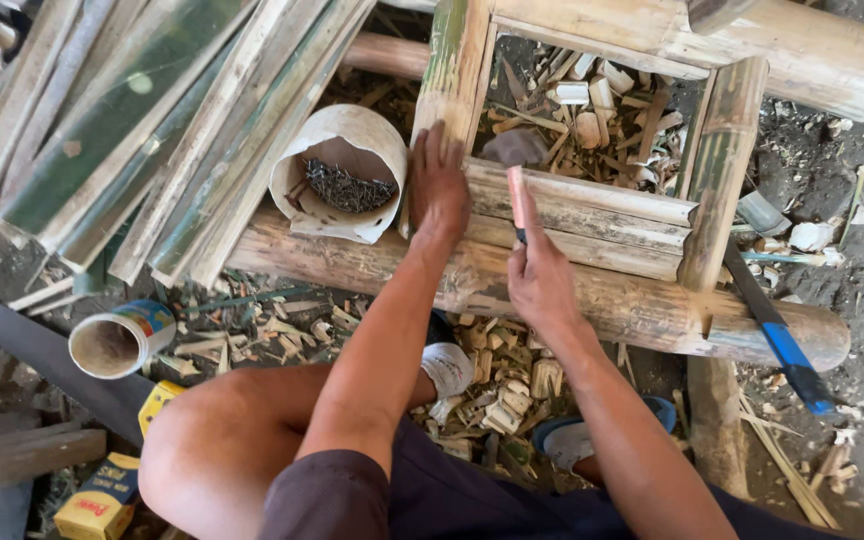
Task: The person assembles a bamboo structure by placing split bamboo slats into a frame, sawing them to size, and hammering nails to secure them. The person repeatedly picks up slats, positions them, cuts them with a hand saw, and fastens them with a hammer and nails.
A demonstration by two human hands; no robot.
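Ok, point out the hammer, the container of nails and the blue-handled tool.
hammer (516,195), head view, on its handle.
container of nails (352,135), head view, on its pale rim.
blue-handled tool (787,350), head view, on the blue grip.

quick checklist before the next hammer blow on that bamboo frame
1. Left hand pressed flat on the bamboo slat: ok.
2. Right hand gripping the hammer by its handle: ok.
3. Hammer head over the slat end: cannot tell, it is blurred.
4. Left fingers out of the hammer's path: not ok, they lie close beside it.
5. Nail set at the strike spot: cannot tell, none visible.
6. Nails within reach in the bamboo cup: ok.
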